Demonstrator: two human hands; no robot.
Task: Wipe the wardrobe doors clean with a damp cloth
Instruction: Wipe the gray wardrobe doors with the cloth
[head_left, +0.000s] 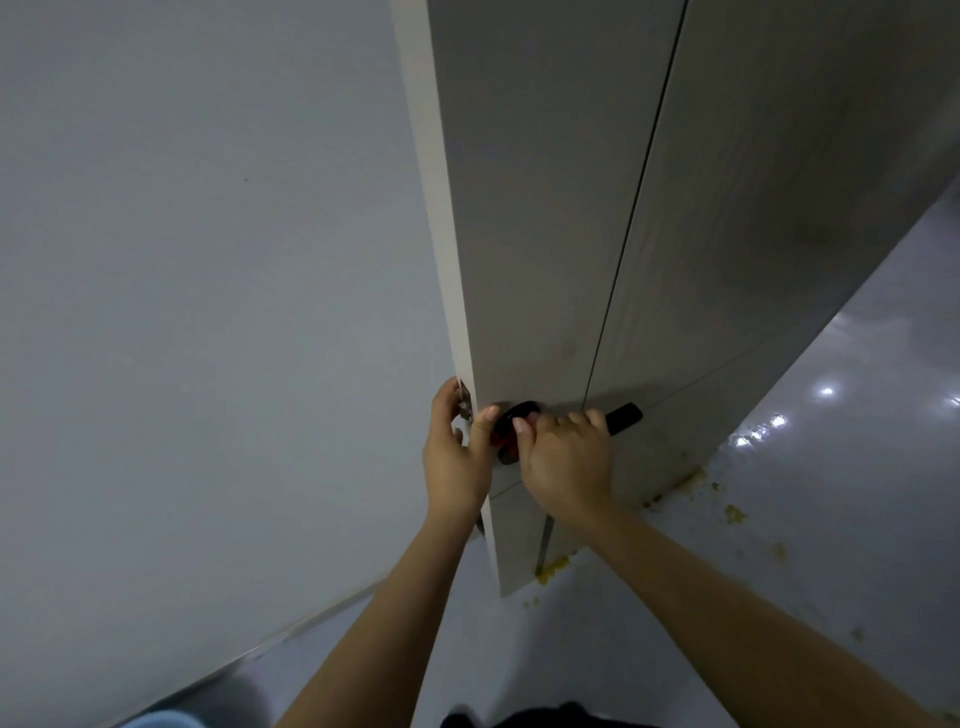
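The right hand (566, 462) is curled round a dark handle (621, 418), whose long axis runs out toward two o'clock across the door face. Just beside it, at nine o'clock, the left hand (454, 457) is wrapped round the door edge (439, 208), thumb on the front. No damp cloth can be seen in either hand. The wardrobe door (530, 234) rises from both hands toward twelve o'clock; its unwiped face is judged nearer the right hand.

I am working in dim, grey, soft-focused light; ceiling lamps are glaring off the glossy floor (831, 395) at three o'clock, and wide-angle distortion is bending the edges.
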